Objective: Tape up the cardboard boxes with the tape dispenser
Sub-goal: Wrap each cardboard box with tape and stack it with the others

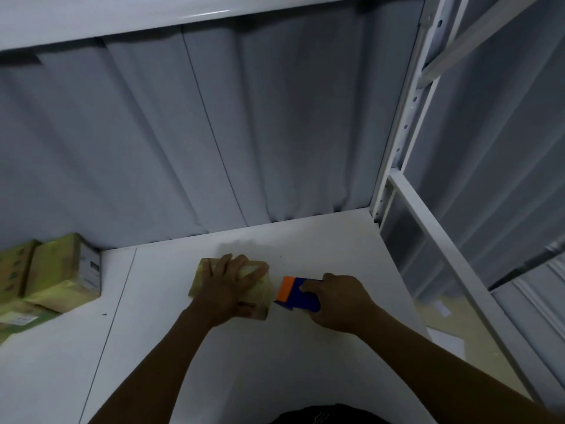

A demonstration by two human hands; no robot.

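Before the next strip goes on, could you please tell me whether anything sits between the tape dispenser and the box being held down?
Nothing visible does. The blue and orange plastic tape dispenser, gripped by the right hand, sits right beside the small brown cardboard box pressed under the left hand.

We see a flat white shelf board [305, 246] with a thin seam running down its left part. On it, near the middle, lies a small tan cardboard box [260, 289], and just to its right a blue and orange tape dispenser [295, 293]. Several yellowish cardboard boxes [58, 276] sit clustered at the far left.
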